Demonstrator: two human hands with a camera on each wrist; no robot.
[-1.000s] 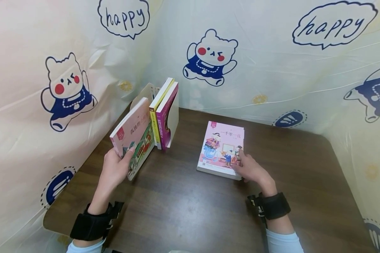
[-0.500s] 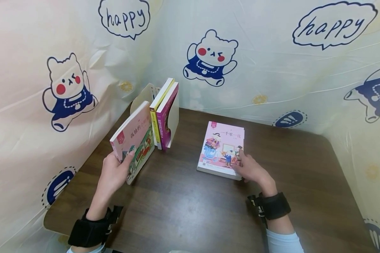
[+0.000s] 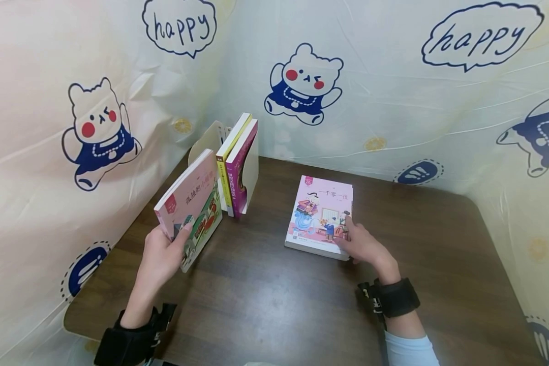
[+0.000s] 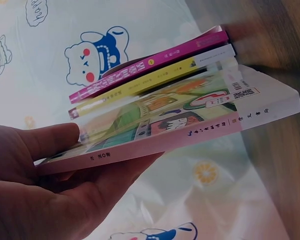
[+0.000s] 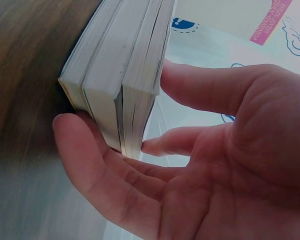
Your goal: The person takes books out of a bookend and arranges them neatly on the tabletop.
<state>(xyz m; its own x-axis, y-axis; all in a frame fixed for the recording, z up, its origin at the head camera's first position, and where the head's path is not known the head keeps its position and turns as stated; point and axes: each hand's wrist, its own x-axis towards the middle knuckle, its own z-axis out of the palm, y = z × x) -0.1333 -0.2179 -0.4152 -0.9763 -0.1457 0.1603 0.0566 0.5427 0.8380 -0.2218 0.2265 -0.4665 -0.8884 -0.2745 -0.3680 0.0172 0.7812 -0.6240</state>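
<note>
My left hand (image 3: 162,254) grips the spine side of a pink picture-cover book (image 3: 201,195), thumb on the cover and fingers behind. The book stands tilted left of a yellow book (image 3: 224,178) and a magenta book (image 3: 238,170), which stand upright in a cream bookend (image 3: 252,175). In the left wrist view the pink book's spine (image 4: 140,150) faces the camera. My right hand (image 3: 368,249) holds the near right corner of a flat stack of pink-covered books (image 3: 317,213), thumb on the top cover; the right wrist view shows fingers against the page edges (image 5: 135,100).
All this is on a dark brown wooden table (image 3: 265,305) with rounded corners. Pale printed sheeting (image 3: 370,101) with bear drawings encloses the table at the back and both sides. Black bands (image 3: 395,298) circle both wrists.
My left hand has drawn the pink book slightly toward me, and its top edge has lowered a little. The right hand and the stack have stayed in place.
</note>
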